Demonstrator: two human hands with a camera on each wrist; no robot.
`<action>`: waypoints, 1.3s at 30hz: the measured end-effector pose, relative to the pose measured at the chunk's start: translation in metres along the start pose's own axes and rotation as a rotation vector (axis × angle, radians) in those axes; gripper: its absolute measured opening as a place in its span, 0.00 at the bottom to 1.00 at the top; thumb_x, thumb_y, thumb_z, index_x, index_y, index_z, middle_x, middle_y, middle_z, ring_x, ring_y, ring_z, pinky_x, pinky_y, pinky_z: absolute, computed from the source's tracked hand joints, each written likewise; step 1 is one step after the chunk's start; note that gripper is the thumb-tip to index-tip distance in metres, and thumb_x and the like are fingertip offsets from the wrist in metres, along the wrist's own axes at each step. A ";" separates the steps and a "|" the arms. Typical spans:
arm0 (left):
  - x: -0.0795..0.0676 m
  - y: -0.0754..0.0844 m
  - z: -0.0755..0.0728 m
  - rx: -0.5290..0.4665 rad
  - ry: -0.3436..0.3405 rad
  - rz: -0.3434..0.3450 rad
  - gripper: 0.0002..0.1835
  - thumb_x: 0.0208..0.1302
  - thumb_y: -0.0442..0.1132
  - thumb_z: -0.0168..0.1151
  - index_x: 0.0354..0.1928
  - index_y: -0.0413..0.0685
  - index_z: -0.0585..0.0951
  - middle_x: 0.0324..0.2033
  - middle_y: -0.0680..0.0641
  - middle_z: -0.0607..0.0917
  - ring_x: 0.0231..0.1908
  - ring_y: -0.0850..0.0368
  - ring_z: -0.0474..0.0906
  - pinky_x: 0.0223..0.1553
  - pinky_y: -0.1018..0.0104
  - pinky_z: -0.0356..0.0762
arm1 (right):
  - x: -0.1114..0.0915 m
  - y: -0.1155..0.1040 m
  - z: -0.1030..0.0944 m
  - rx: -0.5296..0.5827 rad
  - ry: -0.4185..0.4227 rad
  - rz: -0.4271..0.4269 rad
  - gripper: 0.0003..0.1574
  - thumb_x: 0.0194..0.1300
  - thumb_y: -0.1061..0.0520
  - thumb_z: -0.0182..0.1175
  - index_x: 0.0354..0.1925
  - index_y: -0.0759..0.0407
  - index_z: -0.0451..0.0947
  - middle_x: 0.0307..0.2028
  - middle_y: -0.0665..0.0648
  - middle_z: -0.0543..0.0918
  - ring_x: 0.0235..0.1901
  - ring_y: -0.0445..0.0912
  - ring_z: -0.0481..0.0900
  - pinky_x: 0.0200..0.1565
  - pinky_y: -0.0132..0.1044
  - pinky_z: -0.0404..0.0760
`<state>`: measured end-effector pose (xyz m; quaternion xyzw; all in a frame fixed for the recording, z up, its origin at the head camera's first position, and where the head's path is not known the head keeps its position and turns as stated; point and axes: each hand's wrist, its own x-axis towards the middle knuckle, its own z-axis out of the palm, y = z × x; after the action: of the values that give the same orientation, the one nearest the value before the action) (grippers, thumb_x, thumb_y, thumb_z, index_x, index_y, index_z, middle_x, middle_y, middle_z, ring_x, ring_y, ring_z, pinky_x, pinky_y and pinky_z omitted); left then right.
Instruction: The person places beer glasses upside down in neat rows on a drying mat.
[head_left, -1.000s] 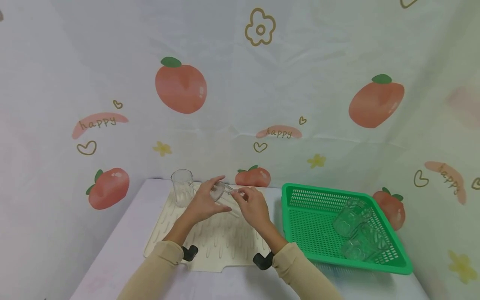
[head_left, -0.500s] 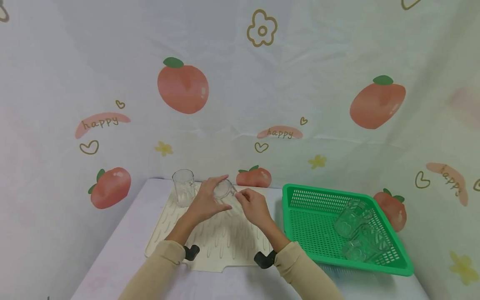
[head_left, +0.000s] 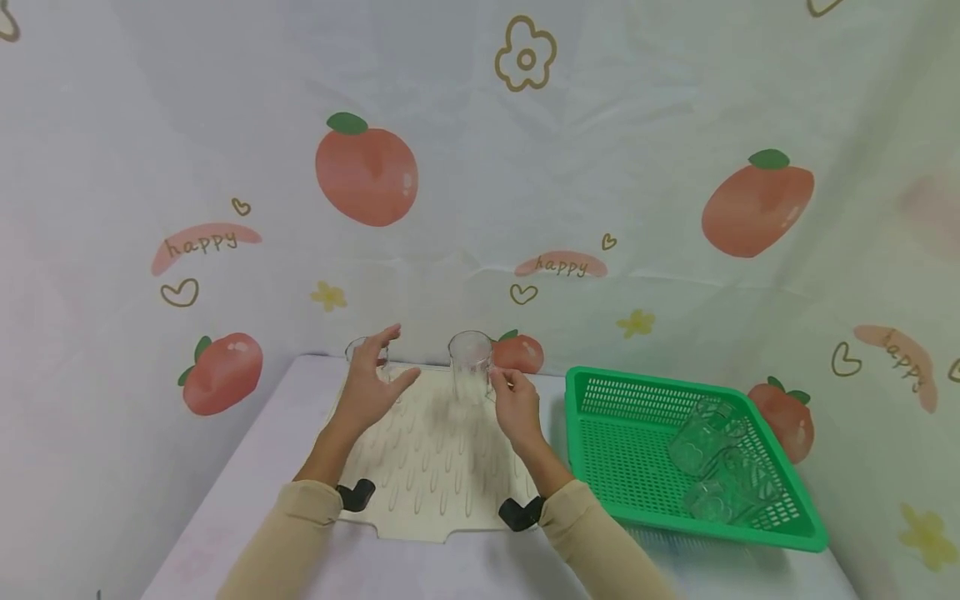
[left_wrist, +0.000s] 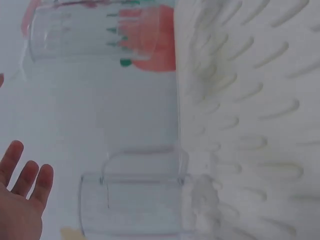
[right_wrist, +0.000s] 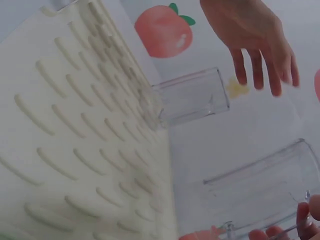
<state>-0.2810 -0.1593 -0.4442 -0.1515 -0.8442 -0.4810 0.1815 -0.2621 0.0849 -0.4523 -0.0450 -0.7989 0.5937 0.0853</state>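
Observation:
In the head view my right hand [head_left: 517, 412] pinches the handle of a clear glass mug [head_left: 470, 362], which is upright with its mouth up, over the back of the cream ridged mat [head_left: 420, 487]. The right wrist view shows fingertips [right_wrist: 303, 220] at that handle. My left hand [head_left: 366, 387] is apart from this mug, thumb and fingers spread, holding nothing. Behind it, partly hidden, a second glass mug [left_wrist: 132, 207] stands upright on the mat's back left, its handle visible in the left wrist view.
To the right stands a green plastic basket [head_left: 572, 433] with two glass mugs [head_left: 699, 442] lying inside. A white cloth printed with fruit hangs close behind the table [head_left: 225, 508]. Black wrist mounts [head_left: 521, 514] jut from both sleeves.
The mug has turned from tilted, with its round end toward me, to upright. My left hand has let go of it and moved left; my right hand still grips the handle.

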 end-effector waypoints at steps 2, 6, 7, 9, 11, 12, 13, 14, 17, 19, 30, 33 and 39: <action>-0.001 -0.005 -0.010 -0.021 0.047 -0.029 0.39 0.67 0.40 0.69 0.77 0.54 0.63 0.70 0.42 0.71 0.69 0.40 0.63 0.66 0.41 0.69 | 0.003 0.002 0.003 0.034 0.023 0.029 0.24 0.79 0.46 0.52 0.56 0.62 0.81 0.56 0.62 0.86 0.61 0.58 0.81 0.58 0.55 0.81; -0.006 -0.018 -0.028 -0.039 0.127 -0.097 0.36 0.69 0.39 0.65 0.76 0.51 0.64 0.69 0.40 0.71 0.69 0.39 0.63 0.67 0.41 0.67 | 0.006 0.009 0.009 0.086 0.065 0.062 0.25 0.79 0.45 0.52 0.58 0.62 0.80 0.56 0.63 0.85 0.62 0.59 0.79 0.61 0.57 0.79; -0.007 -0.022 -0.032 -0.034 0.144 -0.117 0.35 0.70 0.39 0.65 0.76 0.50 0.64 0.69 0.39 0.72 0.69 0.39 0.63 0.67 0.42 0.67 | 0.007 0.012 0.011 0.094 0.076 0.065 0.25 0.79 0.45 0.52 0.57 0.62 0.79 0.56 0.63 0.84 0.61 0.59 0.79 0.61 0.58 0.78; -0.011 -0.030 -0.040 -0.012 0.176 -0.153 0.34 0.70 0.38 0.64 0.75 0.47 0.65 0.69 0.38 0.72 0.69 0.39 0.64 0.66 0.42 0.68 | 0.007 0.017 0.014 0.103 0.095 0.072 0.24 0.79 0.45 0.52 0.57 0.61 0.80 0.55 0.63 0.84 0.61 0.59 0.79 0.61 0.58 0.78; -0.015 -0.037 -0.047 0.013 0.211 -0.200 0.33 0.71 0.38 0.63 0.75 0.45 0.66 0.69 0.37 0.72 0.68 0.38 0.64 0.66 0.42 0.68 | 0.008 0.023 0.016 0.104 0.116 0.080 0.23 0.79 0.45 0.51 0.56 0.61 0.80 0.54 0.63 0.84 0.59 0.59 0.80 0.61 0.58 0.78; -0.017 -0.040 -0.050 0.028 0.230 -0.234 0.32 0.71 0.39 0.62 0.74 0.44 0.66 0.69 0.37 0.72 0.68 0.38 0.65 0.66 0.42 0.68 | 0.008 0.026 0.016 0.107 0.128 0.085 0.23 0.79 0.45 0.52 0.56 0.61 0.80 0.54 0.63 0.85 0.59 0.58 0.80 0.60 0.57 0.78; -0.019 -0.043 -0.053 0.046 0.247 -0.270 0.31 0.72 0.40 0.61 0.74 0.44 0.66 0.69 0.37 0.72 0.68 0.38 0.66 0.66 0.42 0.69 | 0.008 0.028 0.017 0.106 0.136 0.089 0.23 0.79 0.45 0.51 0.56 0.61 0.80 0.54 0.62 0.85 0.58 0.58 0.80 0.60 0.57 0.78; -0.022 -0.046 -0.056 0.068 0.261 -0.312 0.31 0.73 0.41 0.60 0.74 0.43 0.66 0.69 0.37 0.72 0.68 0.38 0.66 0.66 0.42 0.69 | 0.009 0.031 0.019 0.107 0.144 0.093 0.23 0.79 0.45 0.51 0.56 0.61 0.80 0.53 0.62 0.85 0.58 0.58 0.80 0.60 0.57 0.79; -0.029 -0.057 -0.062 0.145 0.273 -0.445 0.30 0.75 0.46 0.54 0.74 0.43 0.65 0.69 0.37 0.73 0.68 0.36 0.68 0.66 0.39 0.68 | 0.010 0.037 0.021 0.116 0.170 0.106 0.24 0.79 0.45 0.51 0.56 0.62 0.79 0.53 0.63 0.85 0.59 0.58 0.80 0.60 0.57 0.78; -0.033 -0.064 -0.064 0.189 0.261 -0.513 0.30 0.75 0.47 0.52 0.74 0.42 0.65 0.69 0.36 0.72 0.69 0.34 0.67 0.66 0.37 0.66 | 0.011 0.040 0.023 0.111 0.188 0.109 0.25 0.79 0.45 0.51 0.55 0.63 0.79 0.53 0.64 0.85 0.59 0.58 0.80 0.60 0.57 0.79; -0.049 -0.090 -0.053 0.327 -0.050 -0.701 0.39 0.72 0.49 0.51 0.76 0.32 0.55 0.70 0.19 0.58 0.70 0.18 0.50 0.68 0.28 0.55 | 0.009 0.053 0.026 0.100 0.200 0.122 0.24 0.79 0.44 0.51 0.53 0.63 0.79 0.53 0.63 0.86 0.57 0.58 0.81 0.58 0.55 0.80; -0.054 -0.091 -0.048 0.375 -0.093 -0.695 0.39 0.72 0.49 0.51 0.75 0.31 0.57 0.70 0.20 0.59 0.71 0.20 0.50 0.69 0.28 0.52 | 0.010 0.054 0.024 0.076 0.169 0.118 0.23 0.79 0.44 0.52 0.52 0.61 0.80 0.50 0.63 0.86 0.49 0.55 0.83 0.47 0.47 0.82; -0.061 -0.106 -0.041 0.396 -0.164 -0.681 0.39 0.72 0.50 0.50 0.75 0.30 0.56 0.74 0.20 0.50 0.74 0.20 0.40 0.72 0.26 0.38 | 0.013 0.057 0.016 0.031 0.126 0.126 0.22 0.76 0.42 0.54 0.46 0.58 0.83 0.43 0.62 0.89 0.40 0.52 0.84 0.34 0.35 0.75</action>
<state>-0.2652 -0.2520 -0.5325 0.1367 -0.9342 -0.3282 -0.0306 -0.2797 0.0891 -0.5102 -0.1311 -0.7782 0.6063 0.0984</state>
